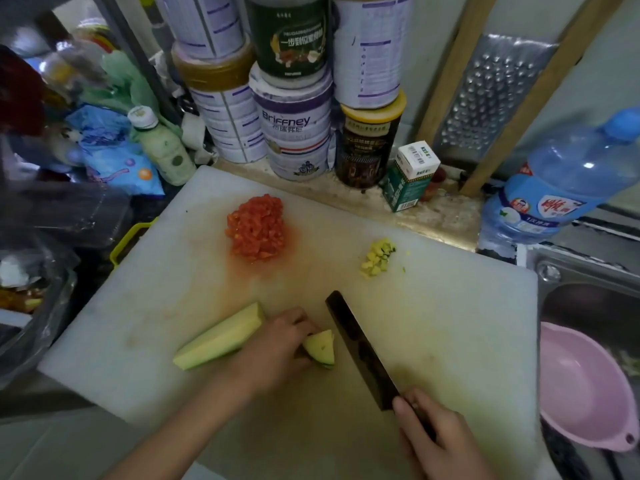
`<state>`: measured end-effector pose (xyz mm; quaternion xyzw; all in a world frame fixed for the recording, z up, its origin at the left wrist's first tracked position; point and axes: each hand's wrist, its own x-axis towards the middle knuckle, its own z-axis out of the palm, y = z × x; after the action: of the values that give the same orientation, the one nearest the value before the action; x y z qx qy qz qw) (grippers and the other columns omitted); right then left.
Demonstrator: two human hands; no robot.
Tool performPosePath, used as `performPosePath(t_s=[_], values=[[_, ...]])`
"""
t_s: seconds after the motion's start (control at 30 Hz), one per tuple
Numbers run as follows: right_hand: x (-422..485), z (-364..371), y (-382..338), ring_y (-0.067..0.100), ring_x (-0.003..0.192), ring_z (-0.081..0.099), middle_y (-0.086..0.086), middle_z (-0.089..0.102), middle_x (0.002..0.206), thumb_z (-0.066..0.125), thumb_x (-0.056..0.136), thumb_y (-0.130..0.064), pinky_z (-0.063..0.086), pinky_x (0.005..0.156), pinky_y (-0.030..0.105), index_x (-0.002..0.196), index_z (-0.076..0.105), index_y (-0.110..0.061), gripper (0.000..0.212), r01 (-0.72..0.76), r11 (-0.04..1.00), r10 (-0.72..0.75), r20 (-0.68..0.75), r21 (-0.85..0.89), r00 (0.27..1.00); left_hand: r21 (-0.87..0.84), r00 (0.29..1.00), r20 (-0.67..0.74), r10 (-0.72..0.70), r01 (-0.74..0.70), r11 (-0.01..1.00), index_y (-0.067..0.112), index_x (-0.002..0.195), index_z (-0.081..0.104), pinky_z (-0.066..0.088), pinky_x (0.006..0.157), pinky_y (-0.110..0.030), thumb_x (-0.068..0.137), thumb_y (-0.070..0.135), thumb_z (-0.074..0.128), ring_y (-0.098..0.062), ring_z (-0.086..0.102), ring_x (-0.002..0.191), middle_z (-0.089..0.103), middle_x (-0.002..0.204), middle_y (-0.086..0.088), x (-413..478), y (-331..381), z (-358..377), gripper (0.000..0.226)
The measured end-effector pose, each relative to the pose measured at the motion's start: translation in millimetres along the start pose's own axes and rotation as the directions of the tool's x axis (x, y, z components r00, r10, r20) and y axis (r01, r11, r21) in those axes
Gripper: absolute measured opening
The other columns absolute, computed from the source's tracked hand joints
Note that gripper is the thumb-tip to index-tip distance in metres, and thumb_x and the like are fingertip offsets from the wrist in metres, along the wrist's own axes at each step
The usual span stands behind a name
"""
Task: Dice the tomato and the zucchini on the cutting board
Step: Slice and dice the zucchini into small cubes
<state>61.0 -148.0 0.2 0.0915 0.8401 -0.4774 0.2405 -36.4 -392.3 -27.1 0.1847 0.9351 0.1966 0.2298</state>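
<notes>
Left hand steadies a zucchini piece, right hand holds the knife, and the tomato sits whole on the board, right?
No: the head view shows the tomato already diced, a red pile on the cutting board. The left hand does steady a zucchini piece and the right hand holds the knife.

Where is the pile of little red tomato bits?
In the head view, the diced tomato pile lies on the far middle of the white cutting board, left of the small diced zucchini pile and beyond the left hand.
</notes>
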Motion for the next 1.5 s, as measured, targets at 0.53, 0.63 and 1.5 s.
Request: performPosePath(t_s=[0.53,0.63,1.5], values=[[0.1,22.9,-39.4,0.015,0.041,0.045,0.005,0.049,0.046,0.048,0.086,-0.036,0.033,0.044,0.020,0.065,0.054,-0.027,0.024,-0.039,0.993,0.043,-0.036,0.112,0.998,-0.370,0.925,-0.378,-0.033,-0.118,0.922,0.022,0.126,0.064,0.051,0.089,-0.033,0.083,0.027,0.075,-0.007,0.054,0.098,0.049,0.111,0.011,-17.1,-0.8,46.1,0.045],[2.6,22.5,-39.8,0.012,0.038,0.043,0.005,0.051,0.045,0.045,0.087,-0.037,0.036,0.044,0.020,0.069,0.051,-0.021,0.025,0.020,1.000,-0.021,-0.052,-0.010,0.998,-0.420,0.929,-0.371,0.008,-0.176,0.891,0.022,0.128,0.063,0.049,0.091,-0.024,0.081,0.030,0.076,-0.003,0.053,0.097,0.049,0.111,0.012,-15.6,-6.7,42.6,0.049],[-19.6,55.3,-32.9,0.013,0.038,0.044,0.003,0.053,0.046,0.043,0.087,-0.042,0.037,0.046,0.021,0.071,0.046,-0.035,0.018,0.061,0.987,-0.092,-0.215,-0.147,0.972,-0.367,0.937,-0.278,0.213,-0.309,0.877,0.021,0.134,0.059,0.054,0.085,-0.035,0.086,0.025,0.072,-0.010,0.056,0.092,0.055,0.108,0.006,-6.3,-19.7,25.3,0.050]])
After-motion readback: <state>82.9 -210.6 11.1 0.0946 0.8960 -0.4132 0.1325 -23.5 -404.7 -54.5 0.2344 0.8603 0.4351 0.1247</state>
